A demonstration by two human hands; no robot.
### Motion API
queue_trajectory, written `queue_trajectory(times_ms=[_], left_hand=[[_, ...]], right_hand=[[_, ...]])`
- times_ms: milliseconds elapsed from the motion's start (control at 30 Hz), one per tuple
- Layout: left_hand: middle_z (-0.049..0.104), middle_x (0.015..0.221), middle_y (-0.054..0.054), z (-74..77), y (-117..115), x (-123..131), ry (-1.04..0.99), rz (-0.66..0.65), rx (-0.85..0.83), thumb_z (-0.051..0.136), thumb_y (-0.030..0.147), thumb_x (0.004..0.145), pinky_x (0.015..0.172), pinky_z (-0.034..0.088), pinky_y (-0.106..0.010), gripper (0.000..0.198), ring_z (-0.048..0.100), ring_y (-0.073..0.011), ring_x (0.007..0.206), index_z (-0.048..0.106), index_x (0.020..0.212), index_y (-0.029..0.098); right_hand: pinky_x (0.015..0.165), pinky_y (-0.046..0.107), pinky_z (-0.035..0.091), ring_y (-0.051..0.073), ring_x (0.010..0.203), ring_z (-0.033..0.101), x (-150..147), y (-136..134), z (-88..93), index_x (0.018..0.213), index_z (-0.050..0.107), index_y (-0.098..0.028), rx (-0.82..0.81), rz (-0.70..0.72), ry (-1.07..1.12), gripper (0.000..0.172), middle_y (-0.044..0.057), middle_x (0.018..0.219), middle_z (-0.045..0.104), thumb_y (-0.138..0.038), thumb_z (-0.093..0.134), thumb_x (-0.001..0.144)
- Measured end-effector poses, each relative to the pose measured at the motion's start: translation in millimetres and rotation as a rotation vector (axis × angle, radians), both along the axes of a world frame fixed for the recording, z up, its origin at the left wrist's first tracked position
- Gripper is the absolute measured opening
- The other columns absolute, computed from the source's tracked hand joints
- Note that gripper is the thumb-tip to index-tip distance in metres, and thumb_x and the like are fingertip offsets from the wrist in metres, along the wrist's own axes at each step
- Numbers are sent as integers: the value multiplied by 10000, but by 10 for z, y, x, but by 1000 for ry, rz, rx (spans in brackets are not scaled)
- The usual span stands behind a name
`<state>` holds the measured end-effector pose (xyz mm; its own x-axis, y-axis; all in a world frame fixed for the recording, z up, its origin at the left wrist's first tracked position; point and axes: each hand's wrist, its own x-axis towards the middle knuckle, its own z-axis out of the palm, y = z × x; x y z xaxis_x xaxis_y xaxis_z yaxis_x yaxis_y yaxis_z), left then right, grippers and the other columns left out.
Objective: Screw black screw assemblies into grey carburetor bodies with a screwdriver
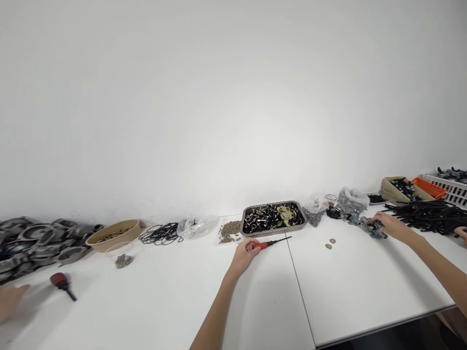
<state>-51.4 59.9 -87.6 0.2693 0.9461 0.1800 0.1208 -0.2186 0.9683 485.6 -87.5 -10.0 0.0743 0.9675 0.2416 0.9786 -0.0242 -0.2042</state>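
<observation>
left grip point(242, 253) around orange-red screwdriver handle point(261, 245)

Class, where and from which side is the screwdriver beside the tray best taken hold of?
Probably by its orange handle, from the near left, where the left hand holds it: the handle is thicker than the slim dark shaft, which points away to the right.

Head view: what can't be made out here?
All in the head view:
Handle end of the screwdriver: hidden by the left hand.
Grip of the right hand on the metal part: covered by the hand itself.
Red-handled tool: blurred.
Co-worker's hand: cut off by left edge.
Pieces: too small.
</observation>
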Motion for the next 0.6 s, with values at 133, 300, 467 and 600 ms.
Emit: queue_trajectory(times_ms=[133,300,467,600], left_hand=[[445,548,45,38,-22,6,-3,-4,-10,706,426,586,534,265,-244,326,374,-107,529,577,747,173],[416,546,51,43,-27,7,3,-5,0,702,426,601,538,265,-246,326,360,-106,531,592,769,169],[445,575,43,23,-40,18,58,23,38,679,386,642,539,283,-241,286,397,-114,546,590,801,166],[565,708,-5,34,-89,24,217,68,201,618,258,706,615,375,-268,129,480,-144,644,614,802,172]], right_hand=[[805,355,447,305,1011,600,92,60,-145,991,633,-187,-12,-58,-32,405,157,1106,596,-114,467,629],[855,484,441,388,1065,566,-11,162,-154,1181,582,-178,-81,-271,-210,629,204,1271,539,-115,503,560],[951,459,440,332,1173,536,-738,192,1,1196,579,-226,-102,12,-31,440,139,1303,552,-316,469,780],[950,402,463,276,1142,566,-1619,221,-64,1148,602,-242,-113,226,164,370,97,1255,593,-386,400,874]])
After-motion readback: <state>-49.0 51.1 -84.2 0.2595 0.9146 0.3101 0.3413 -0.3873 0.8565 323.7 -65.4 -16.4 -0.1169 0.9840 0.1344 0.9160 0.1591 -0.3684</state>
